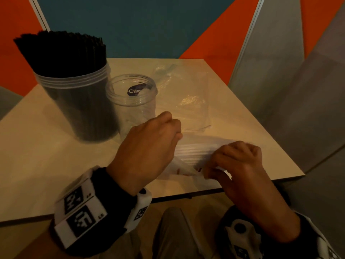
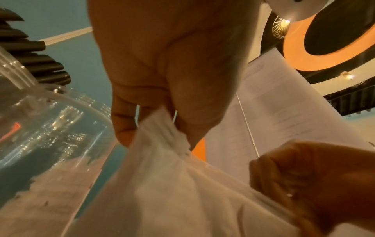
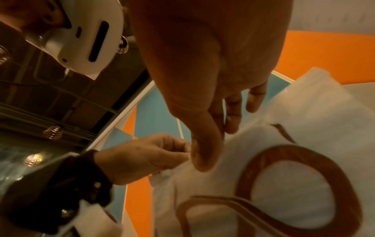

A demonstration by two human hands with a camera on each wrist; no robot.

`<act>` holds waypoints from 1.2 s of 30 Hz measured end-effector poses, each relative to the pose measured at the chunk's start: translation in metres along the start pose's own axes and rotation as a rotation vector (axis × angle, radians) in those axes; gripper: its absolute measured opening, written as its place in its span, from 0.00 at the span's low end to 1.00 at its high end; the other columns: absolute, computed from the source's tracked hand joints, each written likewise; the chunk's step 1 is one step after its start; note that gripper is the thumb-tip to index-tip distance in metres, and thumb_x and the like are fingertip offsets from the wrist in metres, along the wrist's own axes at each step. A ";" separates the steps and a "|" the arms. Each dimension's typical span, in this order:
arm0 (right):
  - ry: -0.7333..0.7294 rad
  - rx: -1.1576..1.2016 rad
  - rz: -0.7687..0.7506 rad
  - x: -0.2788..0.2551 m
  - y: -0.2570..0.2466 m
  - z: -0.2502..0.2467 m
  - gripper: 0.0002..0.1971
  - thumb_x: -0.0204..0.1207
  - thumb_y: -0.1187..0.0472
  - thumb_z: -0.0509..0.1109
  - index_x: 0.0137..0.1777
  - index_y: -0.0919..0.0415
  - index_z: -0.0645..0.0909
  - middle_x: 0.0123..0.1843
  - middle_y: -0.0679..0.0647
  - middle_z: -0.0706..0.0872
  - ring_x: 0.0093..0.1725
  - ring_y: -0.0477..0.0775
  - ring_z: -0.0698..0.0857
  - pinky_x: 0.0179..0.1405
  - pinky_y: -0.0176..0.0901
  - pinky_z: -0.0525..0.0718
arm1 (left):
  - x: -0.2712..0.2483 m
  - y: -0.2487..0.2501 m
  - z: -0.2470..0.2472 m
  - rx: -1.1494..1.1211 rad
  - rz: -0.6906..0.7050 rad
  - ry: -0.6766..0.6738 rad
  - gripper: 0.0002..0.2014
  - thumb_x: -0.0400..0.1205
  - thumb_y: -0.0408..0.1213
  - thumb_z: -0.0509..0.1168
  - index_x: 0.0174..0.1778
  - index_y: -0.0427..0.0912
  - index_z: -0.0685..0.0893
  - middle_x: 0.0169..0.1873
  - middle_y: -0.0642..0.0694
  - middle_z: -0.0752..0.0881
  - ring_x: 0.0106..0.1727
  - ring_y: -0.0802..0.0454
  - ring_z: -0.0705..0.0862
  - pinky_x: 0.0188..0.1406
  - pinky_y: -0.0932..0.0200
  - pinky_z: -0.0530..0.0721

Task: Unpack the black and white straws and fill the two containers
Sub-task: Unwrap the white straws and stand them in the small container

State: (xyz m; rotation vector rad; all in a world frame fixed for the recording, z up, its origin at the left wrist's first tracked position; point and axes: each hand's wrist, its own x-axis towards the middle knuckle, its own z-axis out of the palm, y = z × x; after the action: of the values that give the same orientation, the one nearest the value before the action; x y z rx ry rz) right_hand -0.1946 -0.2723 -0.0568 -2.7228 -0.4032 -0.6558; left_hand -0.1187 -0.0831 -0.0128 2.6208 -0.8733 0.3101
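A clear plastic pack of white straws [image 1: 194, 152] lies on the table's near right part. My left hand [image 1: 149, 146] pinches the pack's plastic edge [image 2: 162, 126], and my right hand [image 1: 237, 161] pinches the same end [image 3: 215, 152] from the other side. A clear container [image 1: 78, 101] packed with black straws [image 1: 61, 53] stands at the left. Next to it stands a second clear container [image 1: 132, 101], which holds nothing. The straws' far ends are hidden by my left hand.
An emptied clear wrapper [image 1: 179, 90] lies crumpled behind the pack. The beige table [image 1: 46, 156] ends in a near edge [image 1: 186, 193] just below my hands. Grey, orange and blue wall panels [image 1: 280, 62] close in behind and to the right.
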 end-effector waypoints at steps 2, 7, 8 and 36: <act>-0.052 -0.044 0.004 -0.008 -0.003 -0.004 0.04 0.67 0.52 0.63 0.34 0.41 0.79 0.38 0.37 0.82 0.45 0.41 0.73 0.47 0.42 0.62 | 0.003 -0.001 0.004 -0.020 0.001 0.087 0.08 0.86 0.42 0.56 0.47 0.45 0.79 0.44 0.51 0.73 0.41 0.49 0.80 0.39 0.48 0.82; -0.244 -0.047 -0.016 -0.020 -0.008 -0.015 0.05 0.65 0.54 0.69 0.36 0.41 0.78 0.38 0.36 0.81 0.42 0.40 0.79 0.47 0.43 0.71 | 0.006 0.012 0.020 -0.077 0.040 0.119 0.09 0.86 0.44 0.56 0.46 0.45 0.78 0.42 0.52 0.72 0.37 0.49 0.79 0.38 0.46 0.81; -0.241 0.014 -0.007 -0.019 -0.007 -0.017 0.02 0.70 0.51 0.66 0.39 0.41 0.79 0.40 0.37 0.81 0.43 0.39 0.80 0.46 0.40 0.75 | 0.008 0.015 0.021 -0.105 0.057 0.139 0.09 0.86 0.44 0.58 0.45 0.45 0.78 0.42 0.52 0.73 0.36 0.49 0.79 0.37 0.46 0.81; -0.423 -0.103 0.326 0.043 0.049 0.012 0.40 0.64 0.49 0.79 0.76 0.44 0.67 0.75 0.51 0.72 0.73 0.60 0.72 0.73 0.54 0.69 | 0.015 -0.020 0.060 -0.489 -0.004 -0.023 0.16 0.77 0.23 0.63 0.55 0.46 0.74 0.55 0.48 0.79 0.53 0.56 0.77 0.50 0.65 0.76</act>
State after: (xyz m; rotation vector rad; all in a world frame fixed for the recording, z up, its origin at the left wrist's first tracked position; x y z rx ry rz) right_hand -0.1362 -0.3039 -0.0578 -2.9233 -0.0093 -0.0120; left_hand -0.0890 -0.1006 -0.0674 2.1753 -0.8275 0.0532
